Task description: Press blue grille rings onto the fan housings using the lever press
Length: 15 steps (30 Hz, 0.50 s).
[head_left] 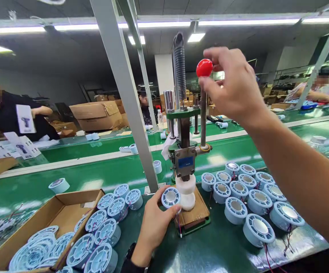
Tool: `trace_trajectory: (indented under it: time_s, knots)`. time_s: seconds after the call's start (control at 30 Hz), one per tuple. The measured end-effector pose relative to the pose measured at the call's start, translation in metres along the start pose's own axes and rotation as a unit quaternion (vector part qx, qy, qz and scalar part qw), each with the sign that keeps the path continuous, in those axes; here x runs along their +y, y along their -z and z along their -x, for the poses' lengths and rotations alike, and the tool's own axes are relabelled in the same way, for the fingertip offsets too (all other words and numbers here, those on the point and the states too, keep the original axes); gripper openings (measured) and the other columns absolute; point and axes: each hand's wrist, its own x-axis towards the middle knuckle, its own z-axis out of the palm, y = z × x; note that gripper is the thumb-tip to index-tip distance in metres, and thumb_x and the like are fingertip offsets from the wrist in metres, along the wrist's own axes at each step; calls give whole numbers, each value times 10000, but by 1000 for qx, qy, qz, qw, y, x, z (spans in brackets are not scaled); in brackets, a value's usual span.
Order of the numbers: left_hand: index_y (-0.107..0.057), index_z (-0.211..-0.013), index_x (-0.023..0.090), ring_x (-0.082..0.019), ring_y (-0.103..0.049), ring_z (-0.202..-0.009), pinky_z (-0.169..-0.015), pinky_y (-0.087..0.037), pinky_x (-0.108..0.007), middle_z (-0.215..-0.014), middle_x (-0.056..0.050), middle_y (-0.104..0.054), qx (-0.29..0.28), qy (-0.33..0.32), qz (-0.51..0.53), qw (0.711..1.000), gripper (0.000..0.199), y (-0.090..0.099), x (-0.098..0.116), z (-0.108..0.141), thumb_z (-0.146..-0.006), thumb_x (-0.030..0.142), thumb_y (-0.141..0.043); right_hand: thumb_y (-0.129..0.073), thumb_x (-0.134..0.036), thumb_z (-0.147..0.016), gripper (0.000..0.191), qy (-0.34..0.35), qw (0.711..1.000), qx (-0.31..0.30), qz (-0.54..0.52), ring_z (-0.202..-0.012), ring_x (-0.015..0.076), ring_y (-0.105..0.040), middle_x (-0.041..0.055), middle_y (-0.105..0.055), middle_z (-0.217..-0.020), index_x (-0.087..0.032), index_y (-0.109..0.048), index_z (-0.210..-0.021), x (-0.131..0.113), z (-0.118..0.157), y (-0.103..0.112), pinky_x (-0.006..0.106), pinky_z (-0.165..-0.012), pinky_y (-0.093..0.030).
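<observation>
My left hand [157, 218] grips a light-blue round motor housing [170, 197] with a silver disc in its centre and thin wires hanging below. The housing is beside the white round blocks [187, 195] of a hand press [184, 151], above its brown base board [191, 212]. Raised at the upper right, my right hand [229, 79] has its thumb and fingers around the red ball knob [204, 68] on the press lever [203, 117]. The knob's far side is hidden by the fingers.
Several housings with silver discs [235, 209] stand on the right, wires trailing. Similar housings without discs [106, 231] stand left, by a cardboard box [81, 197] of light-blue rings. A grey post [127, 94] rises behind. Across the green conveyor [110, 151], people work.
</observation>
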Motion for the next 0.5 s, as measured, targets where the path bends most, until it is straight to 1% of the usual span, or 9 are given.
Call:
trace_trajectory:
  time_s: [0.03,0.07,0.13,0.2,0.27,0.33,0.4,0.47,0.5]
  knots:
    - [-615,-1199,136,-296,-634,-1082,-969,-477,-384,-1191,-112,-698,-14,-9,13,1000,622,-6,2,-8,-614,267,-782,-353,-370,-933,605,-25,999,-4,-21,-1136,139,-577,76,-605,-1164,109,-463,-1287,4,-23,-8,221,-908,-393]
    - [-618,-1188,135,-288,-641,-1055,-941,-487,-370,-1167,-107,-706,-30,-17,26,999,608,-13,3,-15,-616,261,-778,-233,-405,-922,682,-44,998,-11,-49,-1043,117,-619,59,-628,-1071,148,-483,-1233,7,-39,-16,192,-827,-399]
    - [-619,-1173,135,-270,-647,-1025,-913,-495,-345,-1138,-96,-713,-56,-33,47,997,587,-26,1,-25,-618,248,-771,-61,-394,-886,791,-64,992,-30,-107,-857,70,-660,38,-641,-926,193,-533,-1126,11,-54,-33,130,-705,-376]
    - [-614,-1175,135,-261,-645,-1032,-913,-494,-335,-1145,-91,-710,-73,-41,61,995,583,-35,-1,-31,-622,245,-765,-29,-349,-884,790,-73,987,-28,-140,-756,55,-665,44,-643,-878,198,-567,-1072,12,-56,-45,99,-652,-362]
    - [-613,-1178,132,-262,-643,-1042,-917,-492,-338,-1154,-93,-707,-92,-42,73,992,586,-37,-3,-34,-625,248,-766,-111,-311,-923,694,-82,983,-19,-160,-729,80,-683,58,-651,-851,167,-597,-1058,11,-53,-48,105,-634,-395]
    - [-622,-1169,128,-267,-641,-1044,-923,-489,-345,-1145,-95,-710,-110,-42,78,990,577,-35,-5,-35,-627,255,-775,-230,-286,-950,570,-89,980,-18,-180,-726,98,-698,66,-657,-847,112,-620,-1067,9,-51,-42,126,-627,-444]
    - [-632,-1152,117,-274,-640,-1039,-934,-482,-358,-1136,-106,-709,-115,-41,75,990,556,-32,-8,-33,-638,262,-783,-282,-273,-950,513,-86,977,-17,-196,-754,86,-692,52,-646,-852,84,-624,-1087,5,-46,-27,142,-658,-468]
    - [-626,-1169,112,-285,-637,-1043,-945,-477,-377,-1148,-121,-701,-112,-38,71,990,561,-31,-12,-31,-655,272,-784,-323,-243,-950,455,-71,976,4,-208,-795,79,-679,31,-633,-837,58,-638,-1084,0,-28,-2,160,-705,-479]
    - [-608,-1207,121,-289,-631,-1064,-958,-472,-385,-1175,-123,-691,-108,-37,71,991,591,-32,-14,-29,-663,273,-783,-357,-230,-959,404,-53,977,24,-203,-833,96,-678,33,-641,-855,11,-653,-1094,-3,-11,12,183,-723,-501]
